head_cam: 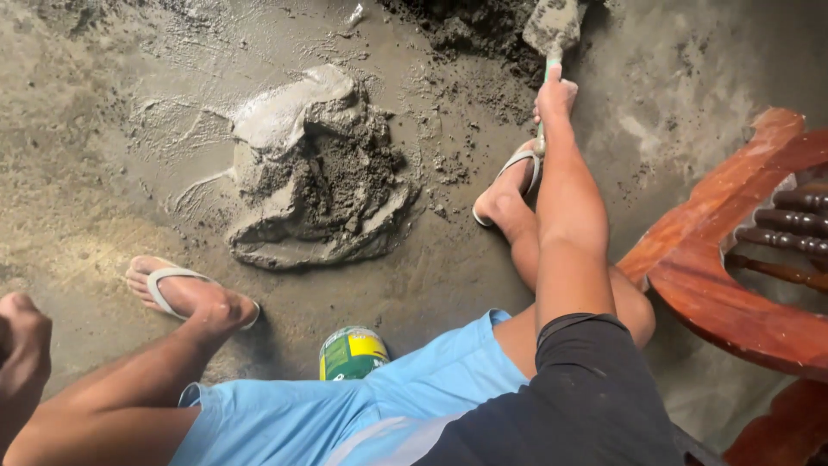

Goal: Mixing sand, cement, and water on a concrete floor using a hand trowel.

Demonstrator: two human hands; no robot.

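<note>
Two hands in view: our right hand (pixel 555 97) is stretched forward, fingers wrapped tight round the trowel (pixel 552 39), its blade loaded with grey mortar at the top edge. Our left hand (pixel 19 345) sits curled into a fist by the left knee, gripping nothing we can see. The wet mortar heap (pixel 315 173) lies on the floor (pixel 103 129) between our sandalled feet, a can (pixel 352 354) just below it.

Head view, steeply downward, close over wet mortar (pixel 315 177), perhaps squatting

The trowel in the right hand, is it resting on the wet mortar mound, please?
No, the trowel in the right hand reaches the dark loose pile, apart from the mortar mound.
</note>
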